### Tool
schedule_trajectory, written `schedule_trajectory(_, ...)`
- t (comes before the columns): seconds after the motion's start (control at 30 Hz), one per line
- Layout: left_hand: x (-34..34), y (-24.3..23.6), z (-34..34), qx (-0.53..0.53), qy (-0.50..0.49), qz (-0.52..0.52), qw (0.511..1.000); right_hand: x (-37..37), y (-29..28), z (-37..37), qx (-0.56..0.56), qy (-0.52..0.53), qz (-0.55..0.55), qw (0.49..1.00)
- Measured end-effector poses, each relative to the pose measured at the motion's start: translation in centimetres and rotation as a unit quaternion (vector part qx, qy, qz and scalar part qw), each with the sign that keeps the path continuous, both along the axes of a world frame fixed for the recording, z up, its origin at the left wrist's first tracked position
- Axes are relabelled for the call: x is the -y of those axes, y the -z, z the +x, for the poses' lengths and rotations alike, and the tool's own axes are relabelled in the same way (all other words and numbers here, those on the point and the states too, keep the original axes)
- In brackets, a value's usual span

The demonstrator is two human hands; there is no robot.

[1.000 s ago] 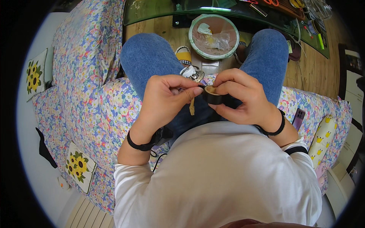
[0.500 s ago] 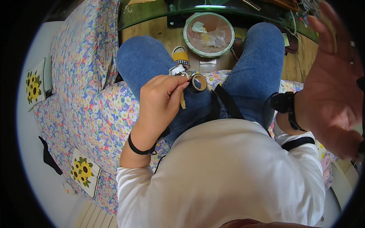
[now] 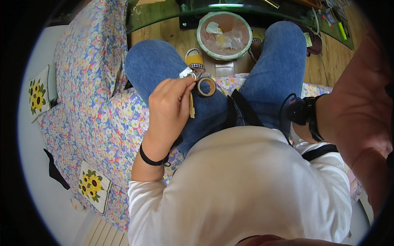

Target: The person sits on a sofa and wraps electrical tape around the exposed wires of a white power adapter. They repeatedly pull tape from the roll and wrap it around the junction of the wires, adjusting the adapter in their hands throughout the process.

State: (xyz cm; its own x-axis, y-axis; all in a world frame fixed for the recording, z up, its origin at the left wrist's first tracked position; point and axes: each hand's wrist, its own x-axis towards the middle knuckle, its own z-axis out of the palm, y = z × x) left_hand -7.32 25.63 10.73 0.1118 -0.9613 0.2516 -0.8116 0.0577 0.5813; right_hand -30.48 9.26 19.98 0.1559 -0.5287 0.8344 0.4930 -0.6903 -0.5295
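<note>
My left hand (image 3: 166, 104) is closed over my lap, its thumb and fingertips pinched at a black-sided roll of tape (image 3: 206, 94) with a tan core, a small metal object with a white piece (image 3: 184, 72) beside it. A tan strip (image 3: 191, 107) hangs below the pinch; how these pieces join is unclear. My right hand (image 3: 357, 115) is raised close to the camera at the right edge, palm showing and fingers stretched upward, partly out of view, with nothing visible in it.
My jeans-clad legs (image 3: 277, 57) rest on a floral-covered seat (image 3: 90, 102) with sunflower cushions (image 3: 92, 184). Between my feet and knees stands a lined bin (image 3: 223, 55). A green glass table (image 3: 156, 18) holding assorted objects spans the far side.
My right hand has let go of the tape roll and risen rightward, close to the camera. My left hand, still holding the roll, has shifted up and left in view.
</note>
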Motion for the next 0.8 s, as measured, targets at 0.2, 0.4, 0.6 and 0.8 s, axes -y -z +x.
schedule_trajectory(0.2,-0.2,0.1,-0.5,-0.106,-0.041,0.033,0.993,0.3,0.0,0.1,0.003,0.004,-0.003,1.0)
schedule_trajectory(0.4,-0.1,0.0,-0.9,-0.369,-0.12,0.13,0.913,0.4,0.3,1.3,-0.025,0.02,0.014,0.999)
schedule_trajectory(0.6,0.5,0.7,-1.1,-0.447,-0.103,0.127,0.88,0.7,3.0,2.7,-0.096,0.047,0.053,0.993)
schedule_trajectory(0.8,1.4,1.0,-1.6,-0.469,-0.092,0.106,0.872,-0.1,6.5,2.0,-0.351,-0.046,0.021,0.935)
